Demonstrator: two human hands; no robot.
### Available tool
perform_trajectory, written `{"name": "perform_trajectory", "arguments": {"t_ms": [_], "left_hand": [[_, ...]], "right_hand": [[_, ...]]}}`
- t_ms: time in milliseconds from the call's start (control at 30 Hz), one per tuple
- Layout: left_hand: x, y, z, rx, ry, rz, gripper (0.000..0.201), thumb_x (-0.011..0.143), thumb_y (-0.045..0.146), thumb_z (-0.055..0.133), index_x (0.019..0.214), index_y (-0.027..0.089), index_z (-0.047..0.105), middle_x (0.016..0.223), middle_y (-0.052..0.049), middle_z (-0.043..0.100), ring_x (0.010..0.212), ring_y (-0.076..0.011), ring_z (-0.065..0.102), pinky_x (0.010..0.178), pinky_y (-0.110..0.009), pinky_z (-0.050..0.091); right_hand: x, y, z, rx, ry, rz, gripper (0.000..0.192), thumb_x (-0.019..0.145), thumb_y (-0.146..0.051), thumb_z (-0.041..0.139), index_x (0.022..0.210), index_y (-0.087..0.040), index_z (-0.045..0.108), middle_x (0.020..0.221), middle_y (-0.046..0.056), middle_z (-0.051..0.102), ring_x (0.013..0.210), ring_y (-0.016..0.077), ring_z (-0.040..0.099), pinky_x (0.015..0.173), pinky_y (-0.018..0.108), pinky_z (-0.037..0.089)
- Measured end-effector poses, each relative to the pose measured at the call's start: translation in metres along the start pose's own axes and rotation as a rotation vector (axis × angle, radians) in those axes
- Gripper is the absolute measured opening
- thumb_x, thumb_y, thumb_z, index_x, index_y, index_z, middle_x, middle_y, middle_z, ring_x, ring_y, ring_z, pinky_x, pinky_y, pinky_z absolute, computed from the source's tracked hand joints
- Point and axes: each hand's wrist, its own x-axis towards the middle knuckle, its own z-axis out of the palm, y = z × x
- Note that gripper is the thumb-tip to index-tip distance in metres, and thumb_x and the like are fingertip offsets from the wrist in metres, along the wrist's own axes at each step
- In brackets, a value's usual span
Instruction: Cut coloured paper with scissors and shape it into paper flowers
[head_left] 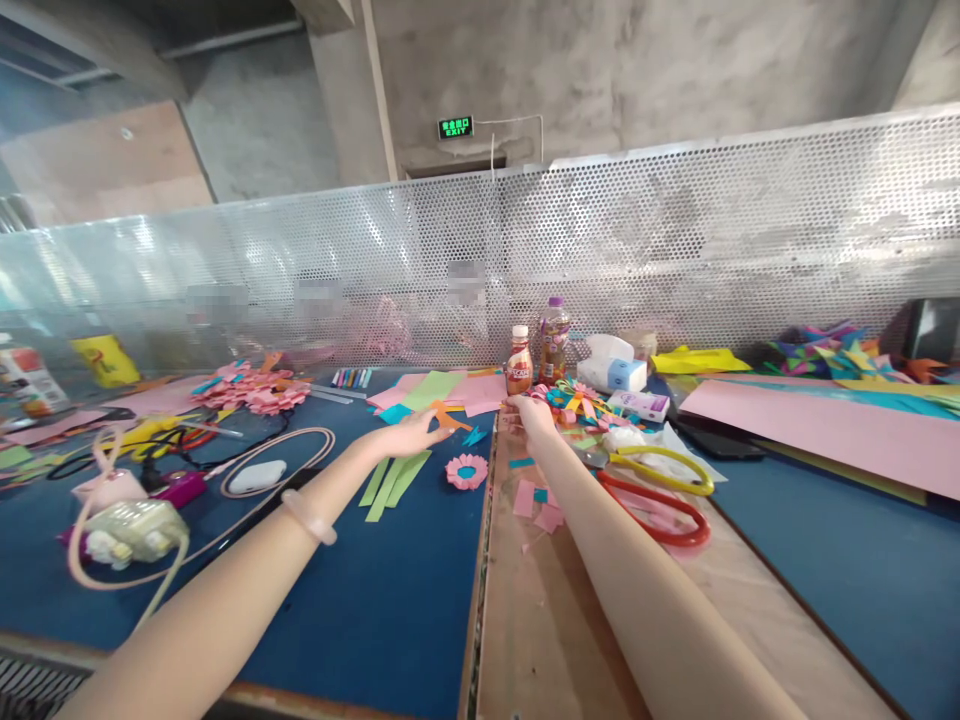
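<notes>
Head view, only one. Clutter first: perforated metal screen (675,230) runs across the upper half, green exit sign (455,127) above it at top centre. Blue table mat (375,600) fills lower left; white power adapter (135,528) with looped cable at far left, pink paper flowers (251,388) piled upper left of the mat. Centre: two drink bottles (519,362) upright side by side, tissue pack (615,370) just right of them. Red scissors (660,510) and yellow scissors (664,468) lie right of the right forearm, big pink sheet (825,435) at far right. Green paper strips (394,478) and a pink rosette (466,471) sit below the left hand (nothing blocks either hand).

Left hand (412,435), centre frame, fingers spread and flat, fingertips touching an orange paper piece (450,418) lying on the mat beside green and pink sheets. Right hand (529,410), just right of it, fingers curled together over small paper bits near the bottles; whether it pinches anything, cannot tell. The orange paper piece is small, angular, flat.
</notes>
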Motion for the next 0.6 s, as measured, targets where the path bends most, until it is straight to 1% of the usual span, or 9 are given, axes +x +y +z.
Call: {"name": "perform_trajectory", "arguments": {"t_ms": [33,100,167,233,267,367,467,533,600], "left_hand": [[0.001,-0.003,0.008,0.067,0.038,-0.009,0.056,0.058,0.050,0.071,0.106,0.022,0.061,0.131,-0.012,0.050,0.128,-0.0312,0.034,0.105,-0.043,0.021],[0.002,-0.007,0.020,0.180,0.076,0.015,0.059,0.066,0.051,0.065,0.116,0.023,0.055,0.139,-0.011,0.039,0.134,-0.0318,0.019,0.107,-0.049,0.006],[0.002,-0.008,0.027,0.284,0.047,0.114,0.058,0.076,0.050,0.054,0.127,0.024,0.044,0.144,-0.010,0.030,0.136,-0.0291,0.012,0.107,-0.049,0.001],[0.002,-0.004,0.029,0.368,0.019,0.236,0.055,0.083,0.046,0.046,0.133,0.024,0.037,0.146,-0.007,0.027,0.137,-0.0261,0.011,0.108,-0.045,0.003],[0.002,-0.001,0.029,0.403,0.006,0.300,0.053,0.085,0.044,0.043,0.134,0.024,0.037,0.146,-0.007,0.028,0.137,-0.0250,0.012,0.109,-0.043,0.005],[-0.001,0.009,0.028,0.495,-0.062,0.459,0.046,0.087,0.039,0.041,0.130,0.024,0.044,0.140,-0.006,0.038,0.135,-0.0237,0.018,0.109,-0.039,0.010],[-0.005,0.016,0.030,0.544,-0.147,0.506,0.044,0.087,0.036,0.043,0.129,0.026,0.045,0.137,-0.004,0.043,0.133,-0.0228,0.025,0.107,-0.037,0.016],[-0.006,0.018,0.032,0.546,-0.183,0.508,0.044,0.087,0.033,0.042,0.131,0.028,0.041,0.138,-0.002,0.042,0.132,-0.0207,0.027,0.107,-0.035,0.019],[-0.007,0.019,0.033,0.542,-0.189,0.506,0.044,0.088,0.030,0.039,0.132,0.028,0.040,0.139,-0.001,0.040,0.131,-0.0184,0.031,0.107,-0.033,0.021]], "right_hand": [[0.001,0.002,-0.001,-0.049,-0.026,-0.018,0.032,0.087,-0.031,0.052,0.115,-0.015,0.052,0.113,0.008,0.056,0.094,0.0183,0.057,0.079,0.039,0.049],[0.002,0.008,-0.002,-0.156,-0.085,-0.061,0.031,0.087,-0.031,0.052,0.113,-0.015,0.053,0.112,0.007,0.056,0.094,0.0180,0.058,0.078,0.038,0.050],[0.004,0.013,-0.002,-0.267,-0.141,-0.115,0.030,0.087,-0.030,0.052,0.112,-0.015,0.054,0.112,0.007,0.056,0.093,0.0179,0.058,0.078,0.037,0.050],[0.007,0.017,0.000,-0.371,-0.191,-0.180,0.028,0.086,-0.030,0.053,0.110,-0.015,0.055,0.111,0.007,0.057,0.093,0.0176,0.058,0.078,0.037,0.050],[0.008,0.019,0.000,-0.418,-0.216,-0.216,0.027,0.087,-0.030,0.052,0.109,-0.015,0.056,0.111,0.007,0.057,0.092,0.0174,0.058,0.078,0.037,0.050],[0.011,0.022,0.002,-0.532,-0.296,-0.325,0.023,0.086,-0.029,0.053,0.104,-0.015,0.058,0.107,0.006,0.059,0.091,0.0163,0.058,0.078,0.036,0.049],[0.013,0.022,0.002,-0.612,-0.343,-0.415,0.020,0.086,-0.028,0.054,0.098,-0.014,0.060,0.102,0.005,0.061,0.088,0.0156,0.059,0.077,0.035,0.049],[0.013,0.021,0.002,-0.651,-0.347,-0.456,0.019,0.085,-0.028,0.055,0.095,-0.013,0.061,0.098,0.004,0.062,0.087,0.0151,0.059,0.076,0.034,0.049],[0.012,0.021,0.002,-0.681,-0.347,-0.483,0.018,0.085,-0.028,0.055,0.093,-0.013,0.061,0.096,0.004,0.063,0.084,0.0145,0.060,0.075,0.033,0.050]]}}
